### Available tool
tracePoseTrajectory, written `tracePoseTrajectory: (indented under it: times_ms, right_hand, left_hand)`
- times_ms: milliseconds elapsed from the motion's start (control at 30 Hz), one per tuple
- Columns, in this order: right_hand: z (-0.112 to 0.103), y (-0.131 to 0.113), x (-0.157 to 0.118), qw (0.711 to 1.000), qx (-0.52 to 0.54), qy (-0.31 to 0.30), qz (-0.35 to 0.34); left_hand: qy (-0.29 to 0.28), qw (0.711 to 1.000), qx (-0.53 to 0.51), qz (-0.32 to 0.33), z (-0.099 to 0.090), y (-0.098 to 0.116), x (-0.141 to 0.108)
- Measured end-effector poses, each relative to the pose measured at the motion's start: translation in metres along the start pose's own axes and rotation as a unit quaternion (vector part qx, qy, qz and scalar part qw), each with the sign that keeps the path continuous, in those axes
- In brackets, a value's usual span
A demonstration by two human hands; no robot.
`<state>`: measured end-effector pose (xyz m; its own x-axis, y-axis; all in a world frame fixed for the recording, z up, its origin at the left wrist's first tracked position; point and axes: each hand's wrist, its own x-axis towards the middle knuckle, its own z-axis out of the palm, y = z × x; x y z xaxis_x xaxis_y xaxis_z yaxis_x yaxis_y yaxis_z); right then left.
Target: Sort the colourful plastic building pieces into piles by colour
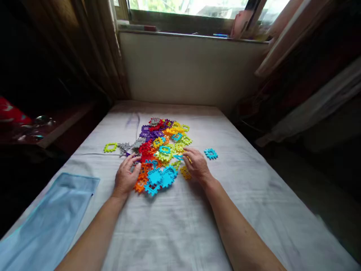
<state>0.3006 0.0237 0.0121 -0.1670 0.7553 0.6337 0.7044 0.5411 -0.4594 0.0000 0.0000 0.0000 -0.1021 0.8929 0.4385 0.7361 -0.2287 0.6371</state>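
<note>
1. Our left hand (pixel 126 175) curves, thumb apart, at the notched pieces (pixel 155 176).
2. Our right hand (pixel 196 163) bends opposite; we cannot tell whether either grips anything.
3. The pieces lie heaped between, on the sheet (pixel 175 233).

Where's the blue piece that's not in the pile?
In the head view, the blue piece lies on the pale sheet just right of the right hand, apart from the pile.

The single head-worn camera looked forward and down from above two bare forearms (pixel 234 218), near a multicoloured heap of toothed plastic pieces (pixel 164 156) on a white cloth-covered surface (pixel 239 180), facing a pale wall (pixel 183 67) and a dark-framed window (pixel 183 8).
</note>
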Motion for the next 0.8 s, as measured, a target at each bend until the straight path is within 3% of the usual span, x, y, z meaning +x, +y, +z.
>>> tracePoseTrajectory:
  times_ms: [133,267,367,633,800]
  right_hand:
    - [-0.03,0.029,0.004,0.983,-0.044,0.089,0.154]
    - [-0.052,0.059,-0.003,0.92,-0.003,0.172,0.352]
    - [-0.059,0.075,-0.011,0.877,0.055,0.194,0.436]
    - [-0.058,0.089,-0.017,0.852,0.086,0.223,0.466]
    - [-0.058,0.094,-0.02,0.859,0.059,0.209,0.464]
  left_hand:
    - [0.0,1.0,0.005,-0.001,0.0,0.001,0.0]
    - [0.004,1.0,0.004,0.0,-0.001,0.004,0.0]
    - [0.003,1.0,0.004,-0.002,-0.002,0.005,0.0]
    - [-0.006,1.0,0.008,-0.004,-0.003,0.006,-0.001]
    - [-0.002,1.0,0.01,-0.008,-0.002,0.005,-0.001]
